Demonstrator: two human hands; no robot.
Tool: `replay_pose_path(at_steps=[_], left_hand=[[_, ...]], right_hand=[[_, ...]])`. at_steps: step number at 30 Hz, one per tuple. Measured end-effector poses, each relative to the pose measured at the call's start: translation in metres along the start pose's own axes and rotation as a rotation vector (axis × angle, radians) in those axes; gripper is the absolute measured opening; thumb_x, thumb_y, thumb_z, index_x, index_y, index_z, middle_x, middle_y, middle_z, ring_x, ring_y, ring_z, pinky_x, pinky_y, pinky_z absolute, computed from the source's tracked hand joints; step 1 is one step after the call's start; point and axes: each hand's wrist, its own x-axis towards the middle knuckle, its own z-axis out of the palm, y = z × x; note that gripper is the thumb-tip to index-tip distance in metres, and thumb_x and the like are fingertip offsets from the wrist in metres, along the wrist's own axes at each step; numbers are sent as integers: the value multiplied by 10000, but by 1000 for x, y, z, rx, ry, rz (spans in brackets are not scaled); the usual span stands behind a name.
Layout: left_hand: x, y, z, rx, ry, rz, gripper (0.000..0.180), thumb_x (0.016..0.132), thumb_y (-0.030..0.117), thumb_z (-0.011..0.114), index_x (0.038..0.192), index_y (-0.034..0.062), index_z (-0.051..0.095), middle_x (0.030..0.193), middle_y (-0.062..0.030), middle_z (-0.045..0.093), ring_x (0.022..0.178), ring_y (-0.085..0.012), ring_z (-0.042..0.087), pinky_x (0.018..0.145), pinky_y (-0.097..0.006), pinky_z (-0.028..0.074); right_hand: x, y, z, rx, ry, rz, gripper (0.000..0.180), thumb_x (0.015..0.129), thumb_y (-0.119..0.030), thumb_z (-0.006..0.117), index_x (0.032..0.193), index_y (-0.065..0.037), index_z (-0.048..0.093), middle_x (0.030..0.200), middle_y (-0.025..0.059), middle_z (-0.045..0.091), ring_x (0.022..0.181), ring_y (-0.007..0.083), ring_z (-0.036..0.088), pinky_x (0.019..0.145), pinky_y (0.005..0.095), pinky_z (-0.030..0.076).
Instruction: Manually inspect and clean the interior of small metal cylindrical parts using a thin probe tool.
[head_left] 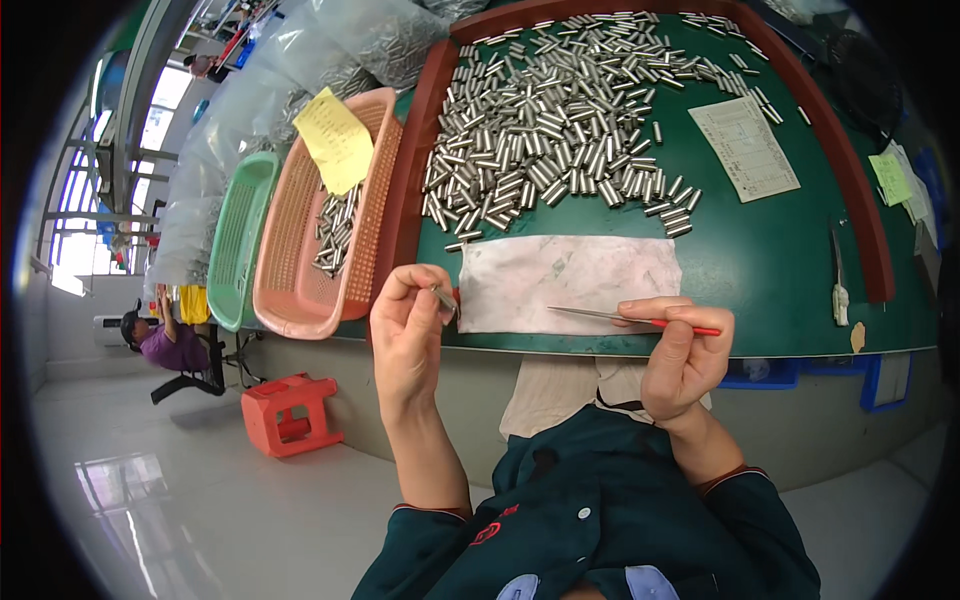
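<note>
Pinched in the fingers of my left hand [412, 325] is a small metal cylinder [443, 299], raised at the left end of the cloth. My right hand [688, 350] grips a slender pointed tool with a red handle [690, 327]; its thin metal tip points left over the cloth. The stained white cloth [570, 275] lies flat along the front of the green table. Beyond it spreads a heap of shiny metal cylinders [560, 120]. The two hands are apart, and the tool does not touch the cylinder.
A pink basket [290, 290] at left holds more cylinders and a yellow paper [335, 140]. Beside it stands a green basket [232, 250]. A red-brown rim [850, 170] borders the table. A paper slip [745, 150] lies at right. A red stool [290, 415] and a seated person [170, 345] are at left.
</note>
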Motion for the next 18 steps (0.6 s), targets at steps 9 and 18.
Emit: replay_pose_path(at_steps=[9, 18], left_hand=[[-77, -33, -39, -319, 295, -158, 223, 830, 187, 559, 963, 12, 521, 779, -21, 433, 688, -90, 372, 594, -209, 324], [-103, -54, -49, -214, 509, -100, 160, 813, 57, 564, 951, -23, 566, 838, -69, 582, 706, -105, 516, 675, -216, 422]], right_hand=[[-16, -8, 25, 253, -208, -65, 105, 895, -100, 382, 976, -37, 358, 852, 234, 590, 739, 299, 609, 669, 368, 492], [-47, 7, 66, 226, -439, -65, 133, 844, -10, 446, 970, -39, 414, 859, 194, 608, 669, 275, 616, 591, 328, 504]])
